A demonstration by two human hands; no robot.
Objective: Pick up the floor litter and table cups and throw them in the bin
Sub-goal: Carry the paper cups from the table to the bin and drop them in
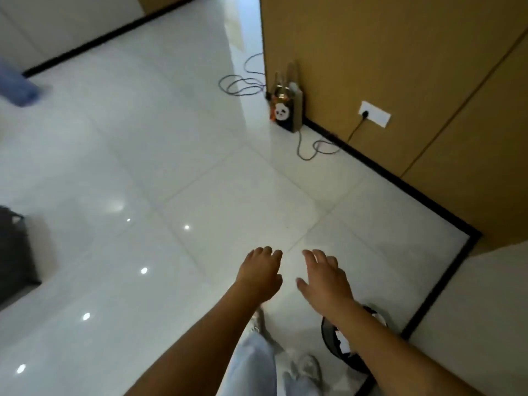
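Hands in front of the wearer, both bare and holding nothing, above a glossy white tiled floor (177, 155). The left hand (261, 271) is palm down with its fingers loosely bent and close together, empty. The right hand (325, 277) is also palm down, its fingers spread and nearly straight, thumb out to the side, empty. The two hands are near each other but not touching.

Beneath the right forearm, at the lower right, stands a round black bin (333, 340); only part of its rim and inside shows, and a few white pieces (343, 340) lie within it, too blurred to name. The bin sits on the floor close to a black skirting strip (437, 290) that edges the tiles. No cups can be made out in this view.

Below the hands, pale blue trouser legs (254, 364) and a light-coloured shoe (307, 367) are visible.

A brown panelled wall (385, 52) fills the upper right. A white socket plate (375, 113) is mounted low on it, with a dark plug in it and a grey cable (315, 148) trailing in loops across the floor. At the wall's corner stands a small paper bag with a panda picture (284, 112); more cable loops (243, 84) lie just beyond it.

At the left edge, a dark object (14, 252) stands on the floor and a blurred blue shape (18, 90) appears higher up; neither can be identified.
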